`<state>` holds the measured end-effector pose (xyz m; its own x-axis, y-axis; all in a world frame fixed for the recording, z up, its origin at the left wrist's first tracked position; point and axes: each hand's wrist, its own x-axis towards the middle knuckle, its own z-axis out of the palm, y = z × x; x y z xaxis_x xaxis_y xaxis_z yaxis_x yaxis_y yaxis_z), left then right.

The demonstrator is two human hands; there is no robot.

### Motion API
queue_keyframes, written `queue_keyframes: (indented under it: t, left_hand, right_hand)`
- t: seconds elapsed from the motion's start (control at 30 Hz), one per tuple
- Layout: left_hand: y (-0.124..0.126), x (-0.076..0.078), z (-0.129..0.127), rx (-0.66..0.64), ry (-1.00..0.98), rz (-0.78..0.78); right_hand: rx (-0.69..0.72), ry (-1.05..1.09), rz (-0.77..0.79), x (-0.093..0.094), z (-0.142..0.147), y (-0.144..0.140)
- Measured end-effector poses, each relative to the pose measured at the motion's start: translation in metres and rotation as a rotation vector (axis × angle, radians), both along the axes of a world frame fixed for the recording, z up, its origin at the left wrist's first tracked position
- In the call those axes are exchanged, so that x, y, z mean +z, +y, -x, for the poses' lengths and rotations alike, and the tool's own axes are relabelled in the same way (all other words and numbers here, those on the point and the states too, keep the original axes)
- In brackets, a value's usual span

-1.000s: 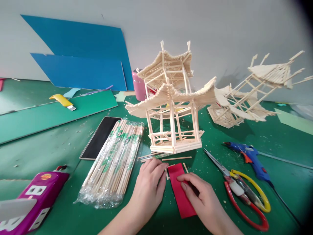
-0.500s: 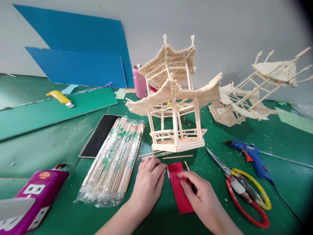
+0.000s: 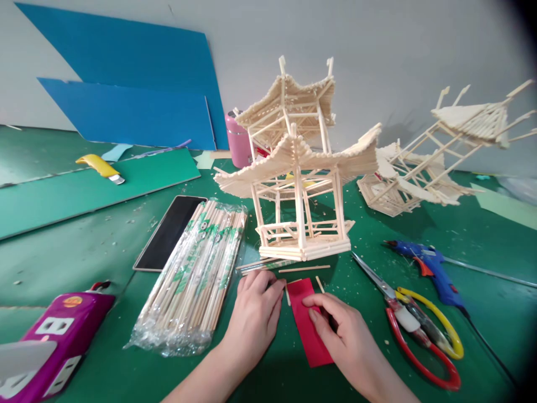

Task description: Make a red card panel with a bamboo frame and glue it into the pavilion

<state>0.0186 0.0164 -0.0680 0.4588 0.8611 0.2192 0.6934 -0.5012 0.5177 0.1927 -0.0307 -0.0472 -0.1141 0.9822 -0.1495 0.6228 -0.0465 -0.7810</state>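
Little has shifted since a moment ago: both hands remain low on the desk [image 3: 84, 246], and the right hand's fingertips have barely crept along the red strip [image 3: 308, 327]. That strip lies flat at 6 o'clock from the bamboo pavilion model [image 3: 300, 184], just in front of its base. My right hand [image 3: 342, 333] presses on the strip with fingers curled loosely, gripping nothing. My left hand [image 3: 255, 316] rests palm down with fingers close together, touching the strip's left edge beside a short stick [image 3: 287, 295]. At 9 o'clock from the left hand sits the wrapped bundle of sticks [image 3: 195, 274], with a dark phone [image 3: 170, 232] beyond it. At 3 o'clock from the right hand lie the scissors [image 3: 413, 327], and the blue glue gun [image 3: 428, 266] at 2 o'clock.
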Motion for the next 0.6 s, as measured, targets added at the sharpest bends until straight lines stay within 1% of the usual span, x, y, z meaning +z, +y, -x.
queue_keyframes:
  t: [0.2, 0.6]
  left_hand:
    - [0.0012, 0.0005, -0.0006, 0.008, -0.017, -0.007]
    - [0.0005, 0.0002, 0.0005, -0.039, 0.006, 0.006]
  right_hand:
    - [-0.007, 0.004, -0.015, 0.0001, 0.0003, 0.0004]
    - [-0.006, 0.001, -0.016, 0.0002, 0.0007, 0.0005]
